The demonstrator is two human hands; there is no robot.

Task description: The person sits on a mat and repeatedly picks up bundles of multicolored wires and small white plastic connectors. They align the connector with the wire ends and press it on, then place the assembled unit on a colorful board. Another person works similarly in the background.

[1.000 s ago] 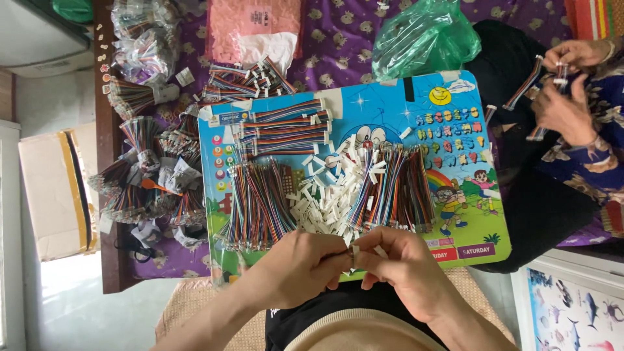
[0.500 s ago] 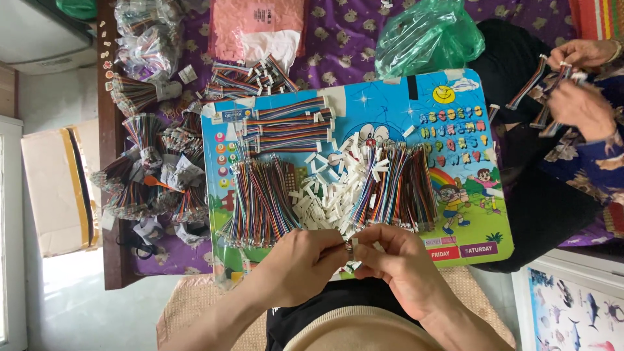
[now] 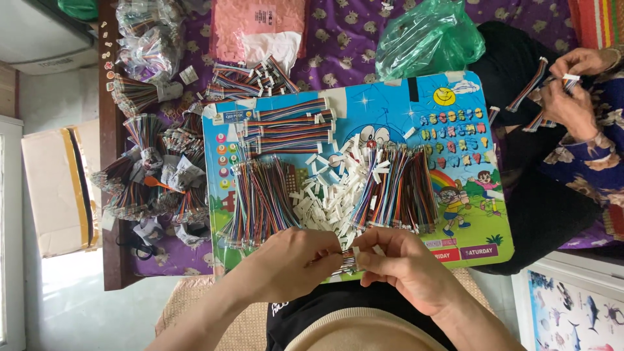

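your left hand [image 3: 296, 260] and right hand [image 3: 400, 263] meet at the near edge of the blue picture board [image 3: 455, 214], fingers pinched shut from both sides on a short bunch of coloured wires [image 3: 349, 261]. the bunch sits between your fingertips, just above your lap, held close probably so you can see its ends; what exactly the fingertips do to it is too small to tell.

the board works as a lap table, so the stock lies within easy reach: a fan of loose wires [image 3: 260, 201] just beyond your left hand, another fan [image 3: 400, 192] beyond your right, and a heap of small white plugs [image 3: 335, 192] between them. flat ribbon strips [image 3: 286, 127] lie at the far side of the board.

off the board to the left, bundled wires [image 3: 149, 175] are piled on the purple cloth [image 3: 338, 39], near a green plastic bag [image 3: 426, 39]. at the right edge another person's hands [image 3: 572, 97] hold wires too, well apart from yours.
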